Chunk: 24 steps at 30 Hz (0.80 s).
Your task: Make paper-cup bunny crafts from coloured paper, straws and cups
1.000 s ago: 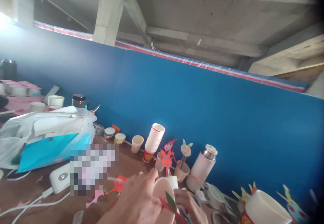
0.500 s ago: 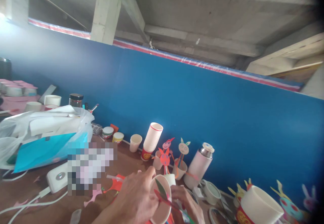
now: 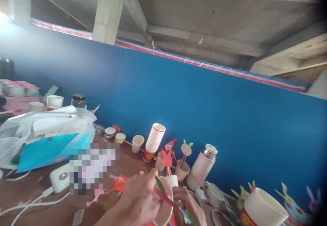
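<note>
At the bottom centre, my left hand (image 3: 139, 197) is closed round the side of a white paper cup (image 3: 167, 215), its mouth facing me. Across the cup's opening lie thin red and green paper strips (image 3: 161, 187). My right hand (image 3: 190, 202) is at the cup's right side, its fingers curled on the strips. Just behind the hands stands another white cup (image 3: 172, 180). Beyond it are paper-cup figures with a red rabbit-like head (image 3: 167, 158) and a pale head with green ears (image 3: 186, 148).
A stack of paper cups (image 3: 155, 139) and a pink thermos (image 3: 201, 168) stand before the blue partition (image 3: 204, 110). At left are a plastic bag (image 3: 51, 127) and a white power bank (image 3: 61, 178) with cable. A large cup (image 3: 265, 207) stands at right.
The strips have shifted slightly over the cup's mouth, and a small pink piece now shows among them. The whole view has moved a little; both hands keep nearly the same places.
</note>
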Available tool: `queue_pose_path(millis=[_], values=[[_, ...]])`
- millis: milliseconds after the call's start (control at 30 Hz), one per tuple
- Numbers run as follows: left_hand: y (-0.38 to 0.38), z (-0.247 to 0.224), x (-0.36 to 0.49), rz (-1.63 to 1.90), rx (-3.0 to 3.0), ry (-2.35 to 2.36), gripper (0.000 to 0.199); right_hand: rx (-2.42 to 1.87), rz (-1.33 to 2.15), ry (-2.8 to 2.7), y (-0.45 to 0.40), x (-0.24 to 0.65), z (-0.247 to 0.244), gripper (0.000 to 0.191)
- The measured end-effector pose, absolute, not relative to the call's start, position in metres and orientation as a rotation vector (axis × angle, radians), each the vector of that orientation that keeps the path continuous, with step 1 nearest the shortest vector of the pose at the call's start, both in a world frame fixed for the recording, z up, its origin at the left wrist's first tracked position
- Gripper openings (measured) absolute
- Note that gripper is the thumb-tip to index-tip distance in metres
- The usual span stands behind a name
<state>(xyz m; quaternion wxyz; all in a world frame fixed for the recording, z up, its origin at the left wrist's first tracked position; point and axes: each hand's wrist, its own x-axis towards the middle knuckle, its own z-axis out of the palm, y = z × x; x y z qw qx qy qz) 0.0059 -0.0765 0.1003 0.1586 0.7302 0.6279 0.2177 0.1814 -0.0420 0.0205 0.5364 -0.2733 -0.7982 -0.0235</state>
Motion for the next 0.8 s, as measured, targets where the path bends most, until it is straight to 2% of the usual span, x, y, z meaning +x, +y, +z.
queue_pose_path(millis=[267, 467, 600, 800], values=[[-0.079, 0.106, 0.007, 0.695, 2.087, 1.686, 0.027, -0.651, 0.019, -1.914, -0.046, 0.184, 0.026, 0.016], [-0.083, 0.108, 0.009, 0.671, 2.134, 1.708, 0.014, -0.63, 0.113, -1.928, -0.048, 0.185, 0.029, 0.009], [-0.083, 0.107, 0.01, 0.684, 2.099, 1.668, 0.023, -0.601, 0.157, -1.938, -0.049, 0.187, 0.032, 0.009], [-0.08, 0.103, 0.011, 0.639, 2.076, 1.678, 0.025, -0.61, 0.186, -2.068, -0.048, 0.199, 0.035, 0.013]])
